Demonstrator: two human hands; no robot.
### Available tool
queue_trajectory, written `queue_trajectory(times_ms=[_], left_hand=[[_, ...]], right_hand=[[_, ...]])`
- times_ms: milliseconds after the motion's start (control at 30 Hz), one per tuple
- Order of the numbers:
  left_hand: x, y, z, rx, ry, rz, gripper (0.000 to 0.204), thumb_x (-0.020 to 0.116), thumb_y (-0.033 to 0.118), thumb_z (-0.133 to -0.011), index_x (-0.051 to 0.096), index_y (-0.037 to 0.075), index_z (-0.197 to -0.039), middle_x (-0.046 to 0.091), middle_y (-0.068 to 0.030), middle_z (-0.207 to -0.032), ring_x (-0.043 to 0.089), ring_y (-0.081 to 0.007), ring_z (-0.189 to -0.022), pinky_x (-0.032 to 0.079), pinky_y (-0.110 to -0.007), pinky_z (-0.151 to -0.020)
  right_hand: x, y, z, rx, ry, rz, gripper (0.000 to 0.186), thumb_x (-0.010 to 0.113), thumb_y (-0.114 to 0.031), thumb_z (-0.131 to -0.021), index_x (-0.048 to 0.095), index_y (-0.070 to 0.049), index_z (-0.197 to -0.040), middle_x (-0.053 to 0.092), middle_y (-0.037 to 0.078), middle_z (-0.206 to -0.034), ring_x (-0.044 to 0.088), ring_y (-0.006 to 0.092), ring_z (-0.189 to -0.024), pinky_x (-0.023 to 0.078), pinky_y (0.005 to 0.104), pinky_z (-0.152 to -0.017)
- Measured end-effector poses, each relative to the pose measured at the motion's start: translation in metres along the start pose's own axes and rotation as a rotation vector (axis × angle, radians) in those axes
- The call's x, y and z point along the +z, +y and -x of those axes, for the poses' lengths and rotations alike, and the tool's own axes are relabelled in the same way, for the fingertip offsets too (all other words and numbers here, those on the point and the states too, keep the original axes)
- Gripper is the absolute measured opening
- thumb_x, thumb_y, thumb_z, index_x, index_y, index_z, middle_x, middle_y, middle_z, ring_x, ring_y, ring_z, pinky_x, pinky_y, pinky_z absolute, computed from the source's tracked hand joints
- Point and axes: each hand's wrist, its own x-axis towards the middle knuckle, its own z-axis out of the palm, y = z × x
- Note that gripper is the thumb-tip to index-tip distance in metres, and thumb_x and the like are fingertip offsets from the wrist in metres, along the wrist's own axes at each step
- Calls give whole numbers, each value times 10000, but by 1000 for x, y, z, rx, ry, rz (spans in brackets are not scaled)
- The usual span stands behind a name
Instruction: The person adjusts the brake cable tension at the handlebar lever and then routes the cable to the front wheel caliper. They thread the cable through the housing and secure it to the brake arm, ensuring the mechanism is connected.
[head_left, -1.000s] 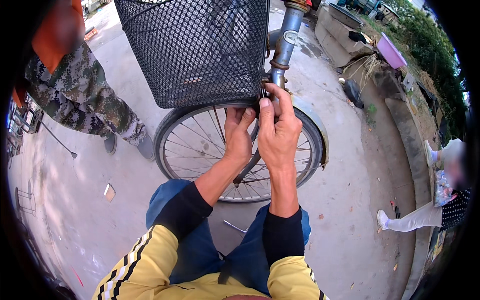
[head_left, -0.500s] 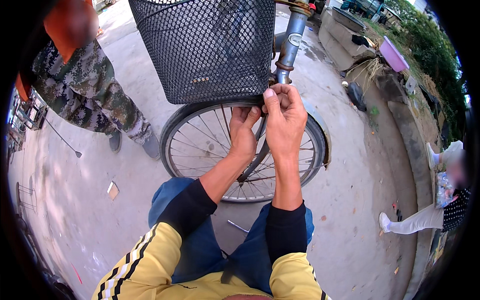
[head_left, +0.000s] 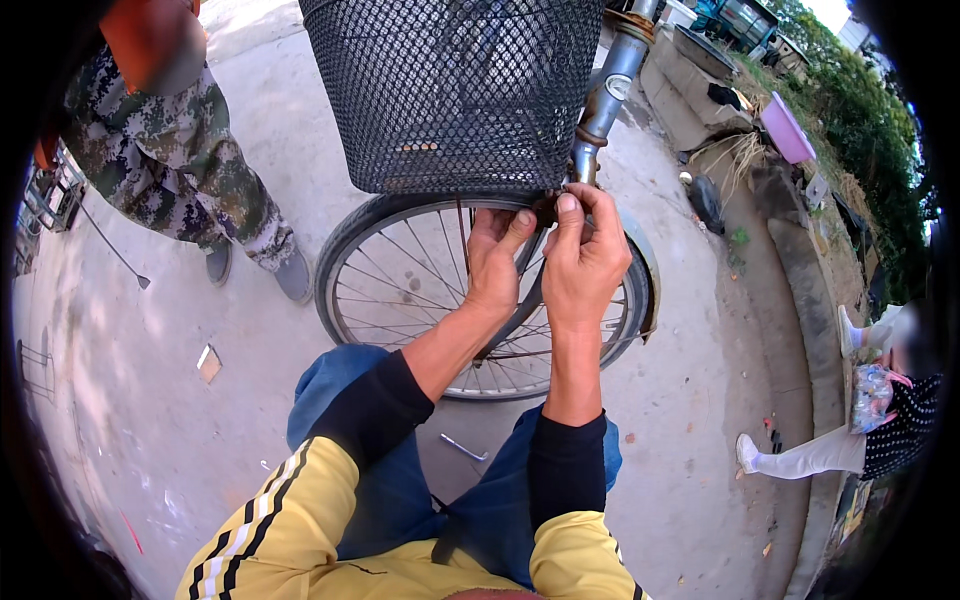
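A bicycle's front wheel [head_left: 338, 262] stands before me, with a black mesh basket [head_left: 450, 100] above it and a silver, rust-ringed head tube [head_left: 606, 104] to the basket's right. Just below that tube, my right hand [head_left: 588, 262] is closed, thumb and fingers pinched at the top of the fork; whatever they grip is hidden. My left hand [head_left: 494, 265] reaches in beside it under the basket's lower edge, thumb bent toward curled fingers, its hold also hidden. Between my knees, a slim metal tool [head_left: 464, 447] lies on the concrete.
At the left stands a person in camouflage trousers [head_left: 190, 150]. Another person in white trousers [head_left: 810, 460] is at the right by a low concrete kerb [head_left: 815, 330]. A pink basin [head_left: 787, 128] sits at the upper right; a small flat piece [head_left: 208, 364] lies on the ground.
Basket and head tube have shifted right in view and tilted slightly. Both hands stay at the fork top, the right a little farther right. The person at right has shifted slightly.
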Motion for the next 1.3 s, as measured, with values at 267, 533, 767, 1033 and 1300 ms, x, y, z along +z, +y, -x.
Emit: queue_trajectory(times_ms=[267, 533, 767, 1033, 1300], left_hand=[[6, 8, 3, -28, 15, 19, 486, 745, 163, -986, 501, 3, -1375, 636, -132, -1310, 611, -220, -1212, 475, -359, -1050], [-1, -1, 1, -32, 7, -3, 511, 754, 195, -982, 503, 14, -1390, 639, -105, -1281, 604, -198, -1176, 477, -345, -1031], [-3, -2, 0, -30, 6, -16, 561, 770, 232, -972, 497, 28, -1419, 642, -99, -1266, 602, -187, -1146, 479, -342, -1004], [-3, -4, 0, -8, -21, -3, 621, 775, 283, -968, 471, 29, -1446, 650, -105, -1248, 611, -200, -1142, 476, -351, -1014], [-1, -3, 2, -41, -24, -5, 430, 681, 170, -1037, 508, 15, -1399, 631, -100, -1315, 605, -171, -1183, 487, -332, -1039]], right_hand=[[9, 7, 5, -274, 165, 235, 60, 673, -33, -1009, 680, 23, -1032, 634, 78, -903, 605, 112, -587, 471, 286, -533], [13, 9, 10, -172, 155, 145, 92, 692, -56, -1013, 671, 32, -993, 635, 64, -851, 590, 94, -560, 464, 275, -510], [13, 9, 8, -169, 126, 150, 99, 690, -45, -1009, 668, 51, -1011, 632, 65, -860, 586, 84, -563, 459, 268, -503], [16, 7, 14, -200, 104, 89, 94, 678, -4, -1002, 676, 72, -1056, 644, 83, -913, 626, 109, -629, 509, 256, -548], [26, 13, 22, -176, 181, 54, 156, 697, 33, -952, 724, 43, -1105, 698, 122, -971, 689, 211, -780, 554, 324, -654]])
